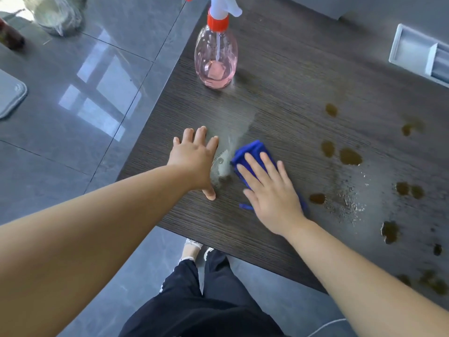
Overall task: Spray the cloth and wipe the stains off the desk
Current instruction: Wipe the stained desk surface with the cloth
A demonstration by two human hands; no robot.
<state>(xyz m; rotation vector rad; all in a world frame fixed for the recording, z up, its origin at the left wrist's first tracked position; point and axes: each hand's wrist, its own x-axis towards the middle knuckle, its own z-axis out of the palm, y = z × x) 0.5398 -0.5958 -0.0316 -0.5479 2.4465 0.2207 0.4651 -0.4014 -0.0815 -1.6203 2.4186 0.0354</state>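
A folded blue cloth (252, 154) is pressed flat on a dark wooden desk (279, 76) by the right hand (272, 193). The left hand (194, 156) is laid flat beside it. Brown stains (349, 156) are scattered to the right; a pink spray bottle (216, 54) is stood behind.

The dark wood-grain desk (279, 98) carries a pink spray bottle (216, 57) upright near its far left edge, a folded blue cloth (250, 150) toward the near left corner, a pale wet smear (224, 166) just beside it, brown stains (349, 156) scattered over the right side, and a grey recessed tray (418, 54) at the far right edge.
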